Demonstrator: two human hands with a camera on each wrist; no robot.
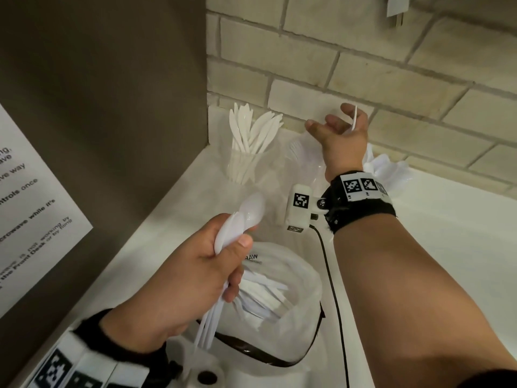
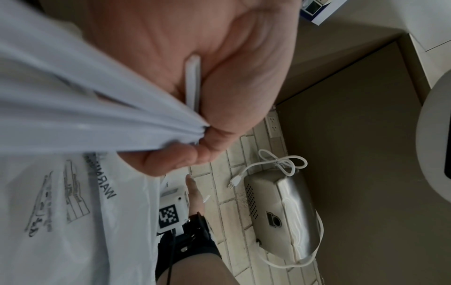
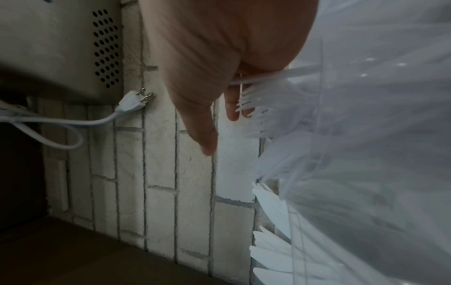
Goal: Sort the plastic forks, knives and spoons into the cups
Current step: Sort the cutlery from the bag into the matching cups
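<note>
My left hand (image 1: 179, 278) gripping bundle of white spoons (image 1: 237, 228) over open plastic bag (image 1: 282, 306) of cutlery on white surface (image 1: 436, 247). My right hand (image 1: 342, 138) raised near brick wall (image 1: 391, 60), fingers loosely spread, white fork (image 1: 354, 119) pinched at fingers, above clear cup of forks (image 1: 300, 161). Cup of knives (image 1: 249, 152) just left of it.

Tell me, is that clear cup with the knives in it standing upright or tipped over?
Upright. The clear cup stands on its base on the white counter, and the knives fan upward out of its open top.
</note>
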